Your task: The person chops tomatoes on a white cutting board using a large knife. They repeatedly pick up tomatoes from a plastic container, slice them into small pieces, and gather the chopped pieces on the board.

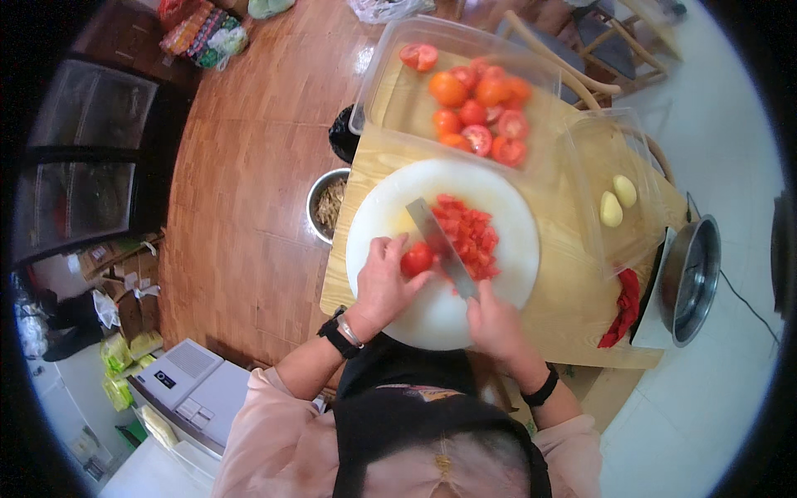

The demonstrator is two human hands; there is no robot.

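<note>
On a round white cutting board [398, 317], my left hand [389, 274] holds a piece of tomato [417, 259] between thumb and fingers. My right hand [495, 320] grips the handle of a cleaver-like kitchen knife [441, 246], whose blade lies between that piece and a heap of chopped tomato [470, 236] on the right. Beyond the board, a clear plastic tub [398, 134] holds several halved tomatoes [492, 90].
A second clear tub [598, 249] with two peeled, pale yellow pieces [611, 209] stands at the right. Near it are a red cloth [621, 311] and a steel bowl [691, 280]. Another metal bowl [320, 230] sits left of the wooden table [560, 324], below its edge.
</note>
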